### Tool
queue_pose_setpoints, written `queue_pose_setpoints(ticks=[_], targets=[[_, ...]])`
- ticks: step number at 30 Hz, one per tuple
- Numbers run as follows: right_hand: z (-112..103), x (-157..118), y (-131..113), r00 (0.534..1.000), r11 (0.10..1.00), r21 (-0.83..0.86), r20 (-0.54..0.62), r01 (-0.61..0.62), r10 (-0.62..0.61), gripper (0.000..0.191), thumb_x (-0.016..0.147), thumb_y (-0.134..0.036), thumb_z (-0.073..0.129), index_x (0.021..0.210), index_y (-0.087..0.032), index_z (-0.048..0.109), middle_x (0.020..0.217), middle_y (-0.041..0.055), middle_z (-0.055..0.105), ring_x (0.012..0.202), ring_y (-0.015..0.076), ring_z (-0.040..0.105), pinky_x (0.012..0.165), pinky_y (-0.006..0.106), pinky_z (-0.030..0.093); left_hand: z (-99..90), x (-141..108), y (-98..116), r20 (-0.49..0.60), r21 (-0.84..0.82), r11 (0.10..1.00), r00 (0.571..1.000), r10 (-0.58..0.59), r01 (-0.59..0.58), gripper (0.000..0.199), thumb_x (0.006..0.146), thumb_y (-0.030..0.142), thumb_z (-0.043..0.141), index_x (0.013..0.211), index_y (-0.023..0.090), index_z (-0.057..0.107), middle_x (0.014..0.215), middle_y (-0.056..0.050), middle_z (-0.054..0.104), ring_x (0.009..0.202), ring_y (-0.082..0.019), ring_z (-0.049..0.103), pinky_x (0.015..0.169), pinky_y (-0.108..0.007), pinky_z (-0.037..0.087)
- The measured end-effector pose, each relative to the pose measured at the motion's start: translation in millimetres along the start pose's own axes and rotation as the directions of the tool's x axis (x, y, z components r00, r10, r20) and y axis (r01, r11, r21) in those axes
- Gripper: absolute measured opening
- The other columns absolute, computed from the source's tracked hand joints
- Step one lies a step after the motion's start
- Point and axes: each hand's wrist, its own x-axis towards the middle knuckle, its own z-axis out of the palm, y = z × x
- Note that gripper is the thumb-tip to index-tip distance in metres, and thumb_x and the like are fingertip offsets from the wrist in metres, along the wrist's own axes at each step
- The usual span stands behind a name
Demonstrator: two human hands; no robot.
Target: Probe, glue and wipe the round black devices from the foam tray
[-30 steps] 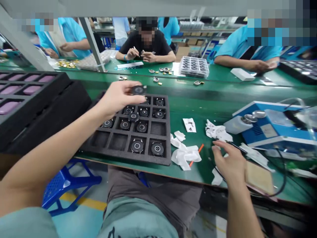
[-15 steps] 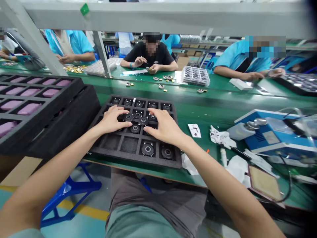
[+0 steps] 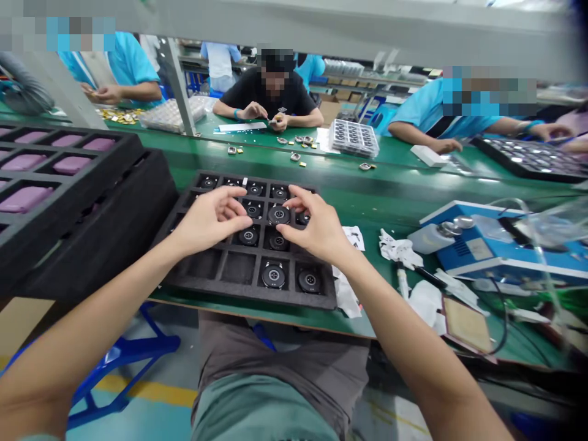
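A black foam tray [image 3: 239,293] with square compartments lies in front of me on the green bench. Round black smartwatch bodies sit in many of its compartments, sensor backs up, such as one smartwatch body [image 3: 274,275] in the nearest row. My right hand [image 3: 316,223] has its thumb and fingers around the rim of another watch body [image 3: 278,214], which appears raised over the tray. Over the tray's left part hovers my left hand [image 3: 209,217], fingers bent and thumb apart, with nothing visible in it. It hides several compartments there.
Stacked black foam trays [image 3: 92,226] with purple pieces stand at left. On the right are a blue machine [image 3: 478,245], a bottle [image 3: 427,237], crumpled white tissues [image 3: 397,248] and a tan pad [image 3: 467,324]. Across the bench, co-workers handle small parts beside a clear tray [image 3: 353,139].
My left hand has let go of the watch body it held and drawn slightly left. My right hand has moved its watch body a little right and away from me. The view has shifted slightly.
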Motion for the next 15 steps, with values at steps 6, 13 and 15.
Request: queue_pose_setpoints(ticks=[6,13,15], targets=[[-55,-35,-1,0.992,0.996,0.046,-0.104,0.082,-0.077,0.08,0.077,-0.032,0.077,0.15,-0.026,0.045,0.117,0.0064,0.075,0.107,0.0277,0.068,0.1,0.051,0.053,62.4,22,31,0.428,-0.333,0.92,0.903,-0.048,0.206,0.087,0.063,0.009,0.089,0.14,0.011,0.049,0.092,-0.006,0.077,0.08,-0.018,0.074,0.081,-0.033,0.058],[-116,-73,24,0.979,0.999,0.044,-0.205,0.021,-0.012,0.081,0.079,-0.049,0.079,0.15,-0.027,0.047,0.127,0.0068,0.073,0.113,0.0252,0.068,0.101,0.044,0.056,142.2,52,53,0.495,-0.438,0.88,0.867,0.063,0.186,0.06,0.065,0.012,0.091,0.12,0.014,0.068,0.096,-0.007,0.08,0.084,-0.018,0.076,0.08,-0.029,0.061],[-133,-96,34,0.965,0.996,0.044,-0.247,-0.081,0.089,0.078,0.078,-0.049,0.082,0.147,-0.028,0.053,0.133,0.0073,0.071,0.115,0.0258,0.068,0.097,0.043,0.057,156.9,54,52,0.498,-0.453,0.865,0.866,0.043,0.218,0.058,0.068,0.012,0.09,0.121,0.015,0.068,0.097,-0.007,0.08,0.083,-0.018,0.077,0.08,-0.028,0.062]])
